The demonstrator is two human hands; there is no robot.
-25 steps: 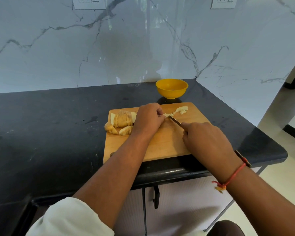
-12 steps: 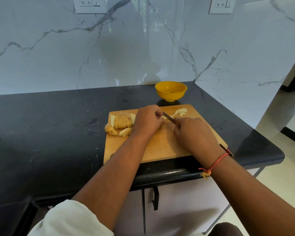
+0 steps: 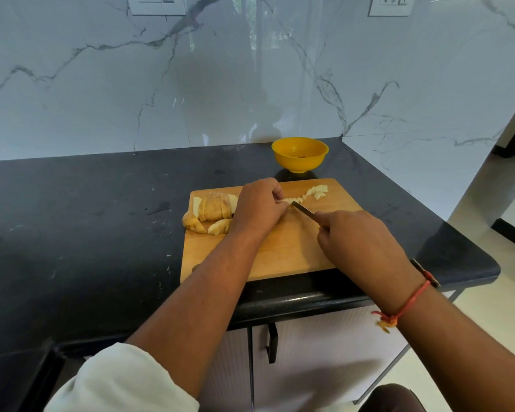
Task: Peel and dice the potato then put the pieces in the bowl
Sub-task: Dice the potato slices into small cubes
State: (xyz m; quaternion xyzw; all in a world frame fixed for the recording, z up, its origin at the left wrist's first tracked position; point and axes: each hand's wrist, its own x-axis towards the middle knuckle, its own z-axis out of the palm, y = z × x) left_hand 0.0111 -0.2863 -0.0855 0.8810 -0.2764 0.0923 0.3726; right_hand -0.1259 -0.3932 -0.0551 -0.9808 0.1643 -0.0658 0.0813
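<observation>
1. Wooden rectangular cutting board point(image 3: 280, 257): my left hand's point(image 3: 257, 208) curled fingers pinch a pale potato strip point(image 3: 292, 200) at the board's middle, and my right hand point(image 3: 360, 242) grips a slim steel knife point(image 3: 302, 208).
2. Firm, wet flesh, likely slippery; I'd hold it close behind the blade. Small diced potato pieces point(image 3: 318, 191) lie at the board's far-right corner.
3. Round yellow plastic bowl point(image 3: 299, 154) stands just beyond the board on a black stone counter point(image 3: 87, 218), with a white marble wall point(image 3: 101, 84) behind.

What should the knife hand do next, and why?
Probably press the knife down through the potato strip, just beyond the fingertips of the left hand. The right hand grips the knife with its blade at that strip. Only a few diced pieces lie on the cutting board, a sliced stack waits, and the bowl shows no potato yet.
</observation>
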